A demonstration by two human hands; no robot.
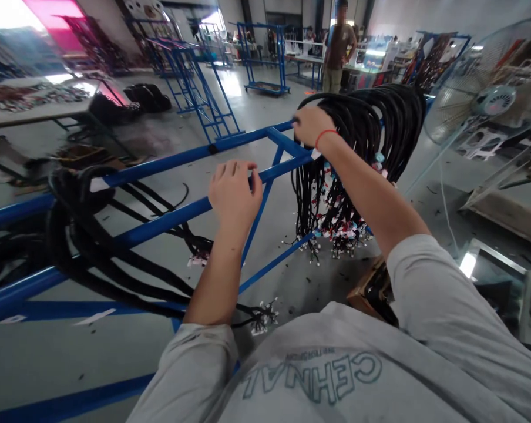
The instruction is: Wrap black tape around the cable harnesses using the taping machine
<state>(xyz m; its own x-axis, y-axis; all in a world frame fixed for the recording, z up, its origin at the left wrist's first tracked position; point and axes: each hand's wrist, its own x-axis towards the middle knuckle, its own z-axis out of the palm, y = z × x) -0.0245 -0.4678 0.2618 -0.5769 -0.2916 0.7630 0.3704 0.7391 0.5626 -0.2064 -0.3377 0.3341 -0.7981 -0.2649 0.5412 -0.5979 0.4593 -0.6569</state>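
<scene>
My left hand (pixel 235 191) is over the near blue rail (pixel 186 212), fingers slightly curled and thumb apart, nothing in it. Farther right, my right hand (pixel 313 126), with a red string at the wrist, is at the front end of a thick row of black cable bundles (pixel 375 117) hung over the rack. Its fingers curl at the bundle edge; what they hold is hidden. White and red connectors (pixel 342 229) dangle at the bundles' lower ends. Several black cables (pixel 87 235) drape over both rails at the left, their connectors (pixel 264 317) hanging below my left forearm.
A large fan (pixel 494 100) stands at the right. Below the hanging bundles sits a cardboard box (pixel 366 288). Other blue racks (pixel 265 59) stand behind, and a person (pixel 339 47) stands at the back. At the left is a table (pixel 36 114) with cables.
</scene>
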